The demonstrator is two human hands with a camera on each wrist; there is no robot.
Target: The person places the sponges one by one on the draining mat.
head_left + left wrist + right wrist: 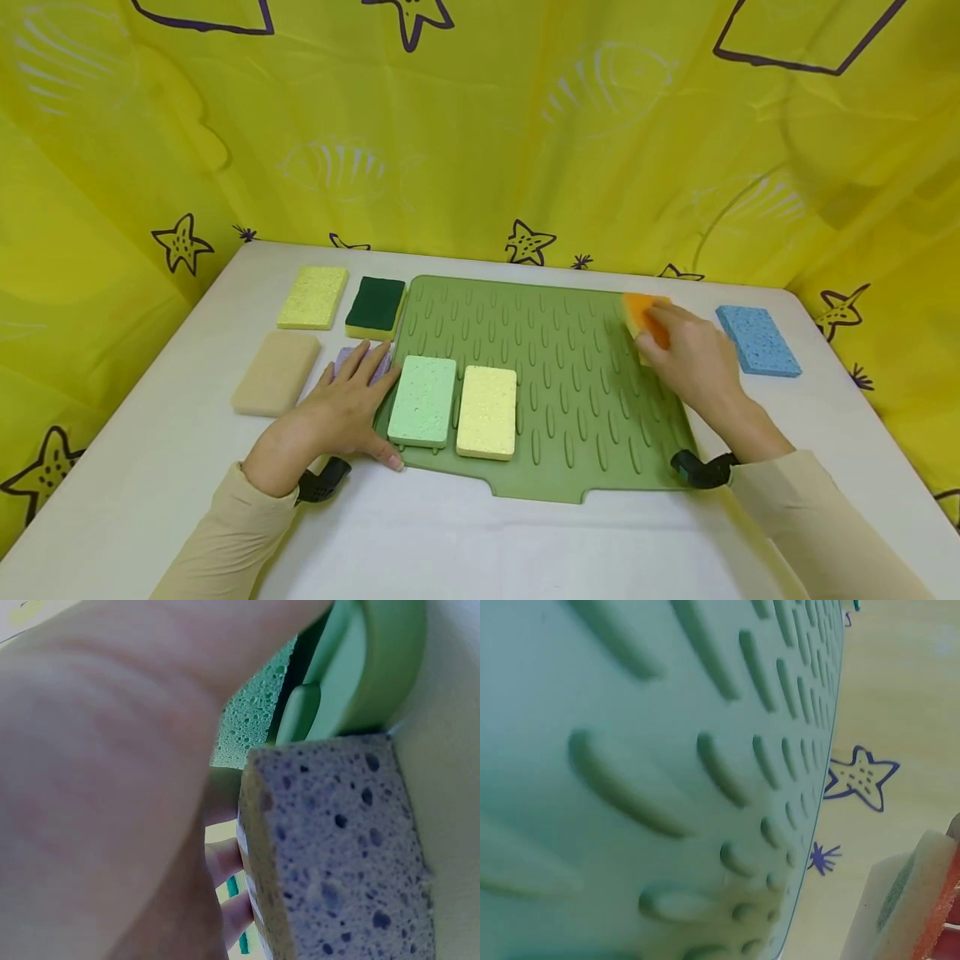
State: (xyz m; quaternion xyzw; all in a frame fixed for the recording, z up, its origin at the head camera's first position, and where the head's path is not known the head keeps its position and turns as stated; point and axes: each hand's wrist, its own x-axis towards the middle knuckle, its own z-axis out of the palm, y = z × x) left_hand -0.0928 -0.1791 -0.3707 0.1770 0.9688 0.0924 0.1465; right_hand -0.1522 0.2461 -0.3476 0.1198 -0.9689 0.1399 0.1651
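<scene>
Pinching orange sponge point(638, 306), our right hand point(693, 354) (slack grip could drop it); our left hand point(341, 408), splayed, purple sponge point(345, 855) beneath.

Colours and Patterns, Head View

Mat point(570, 375), centre: green, staggered ridge pattern. Right-centre sponge point(642, 302): orange. Far-right sponge point(759, 342): mottled blue. Left-centre sponge point(342, 357): purple. Curtain point(480, 108), upper frame: yellow, printed with dark-outlined starfish point(182, 244) and white striped fish point(333, 171).
</scene>
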